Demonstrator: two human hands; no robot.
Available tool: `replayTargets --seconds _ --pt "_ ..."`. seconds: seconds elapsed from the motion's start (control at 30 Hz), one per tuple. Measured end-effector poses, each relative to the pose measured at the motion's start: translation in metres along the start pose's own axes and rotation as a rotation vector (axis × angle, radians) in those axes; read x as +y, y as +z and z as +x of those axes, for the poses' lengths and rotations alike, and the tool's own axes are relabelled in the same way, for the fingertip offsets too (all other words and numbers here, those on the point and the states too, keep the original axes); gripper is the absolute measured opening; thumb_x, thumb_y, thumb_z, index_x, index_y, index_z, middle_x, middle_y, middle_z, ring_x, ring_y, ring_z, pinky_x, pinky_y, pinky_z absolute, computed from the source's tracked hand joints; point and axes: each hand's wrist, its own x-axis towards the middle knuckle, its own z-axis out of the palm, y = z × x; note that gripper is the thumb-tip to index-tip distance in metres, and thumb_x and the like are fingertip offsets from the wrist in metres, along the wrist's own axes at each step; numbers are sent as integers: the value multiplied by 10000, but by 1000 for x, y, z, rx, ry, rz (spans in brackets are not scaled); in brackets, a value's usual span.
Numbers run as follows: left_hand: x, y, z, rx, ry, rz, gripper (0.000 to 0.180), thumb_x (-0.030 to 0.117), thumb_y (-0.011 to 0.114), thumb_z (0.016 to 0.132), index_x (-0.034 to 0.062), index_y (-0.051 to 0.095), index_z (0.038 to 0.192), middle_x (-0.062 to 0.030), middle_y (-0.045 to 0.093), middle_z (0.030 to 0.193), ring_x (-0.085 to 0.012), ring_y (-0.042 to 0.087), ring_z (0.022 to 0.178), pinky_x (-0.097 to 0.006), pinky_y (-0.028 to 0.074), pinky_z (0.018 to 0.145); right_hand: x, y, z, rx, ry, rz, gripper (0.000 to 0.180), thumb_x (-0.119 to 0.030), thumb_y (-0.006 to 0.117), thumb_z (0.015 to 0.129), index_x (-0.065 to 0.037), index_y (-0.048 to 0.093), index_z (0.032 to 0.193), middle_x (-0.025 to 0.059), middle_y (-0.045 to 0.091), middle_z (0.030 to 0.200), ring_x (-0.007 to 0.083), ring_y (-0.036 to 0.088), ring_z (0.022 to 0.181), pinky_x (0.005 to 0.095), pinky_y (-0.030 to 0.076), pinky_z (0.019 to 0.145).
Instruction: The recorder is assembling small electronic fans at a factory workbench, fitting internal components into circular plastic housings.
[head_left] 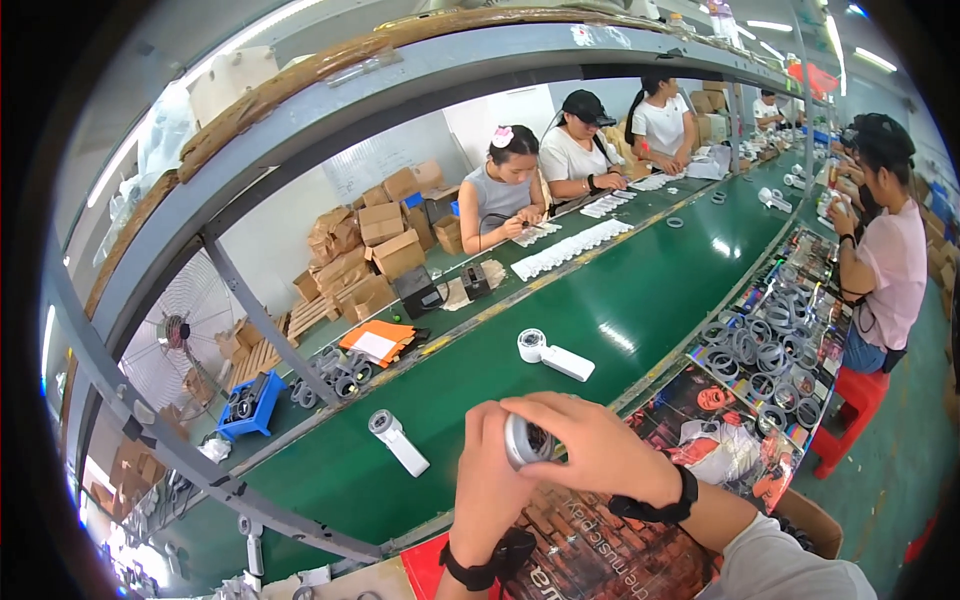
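Note:
Both my hands hold one small round fan head (518, 441) above the near edge of the conveyor belt. It has a silver-grey ring around a dark inside; any handle is hidden. My left hand (485, 475) wraps its left side, while my right hand (598, 452) grips it from the right with thumb below and fingers on top. Black bands circle both wrists. Past my hands, a white handheld fan (556, 358) lies on the green belt (470, 375). Another white handheld fan (399, 443) rests to their left.
Many grey rings (770, 355) lie heaped on the bench at right, near a seated person in pink (890, 250) on a red stool (850, 415). Across the belt, several people work. A blue bin (250, 408) and orange sheets (380, 341) sit at left beneath a metal frame (265, 325).

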Motion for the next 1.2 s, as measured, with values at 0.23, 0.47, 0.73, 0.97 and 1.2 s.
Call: replayTargets --seconds 0.23,0.47,0.73,0.97,1.2 --pt "-9 -14 4 77 51 -10 657 21 762 577 8 457 1158 -163 479 1105 -306 561 949 -342 450 853 -16 -23 -4 161 88 23 592 -173 732 717 -58 469 1234 143 520 1139 291 594 888 338 505 746" --pt "-7 -16 -2 161 -202 -792 675 2 731 602 12 428 1205 -79 530 1088 -171 552 1011 -300 458 880 -14 -11 -7 176 -190 175 679 -24 746 673 -38 434 1276 156 361 1302 282 507 1091 364 451 900" --pt "-1 -13 -3 121 -119 -853 714 20 734 606 -6 392 1231 -123 510 1172 -215 558 1066 -320 469 903 -19 -5 -11 316 -288 111 596 -87 767 678 -17 500 1206 197 445 1266 315 513 1119 379 438 924" --pt "4 -10 -3 110 -77 -912 730 24 746 601 -5 381 1233 -133 478 1213 -246 553 1089 -333 472 915 -14 4 -13 411 -299 241 585 -88 774 674 -18 509 1191 214 463 1262 315 550 1098 379 461 903" --pt "2 -17 -3 232 237 13 669 18 741 587 9 428 1179 -161 477 1140 -319 537 1042 -369 483 834 -20 1 -9 227 -220 21 535 -21 732 678 -65 552 1180 174 472 1263 308 575 1022 353 495 850"
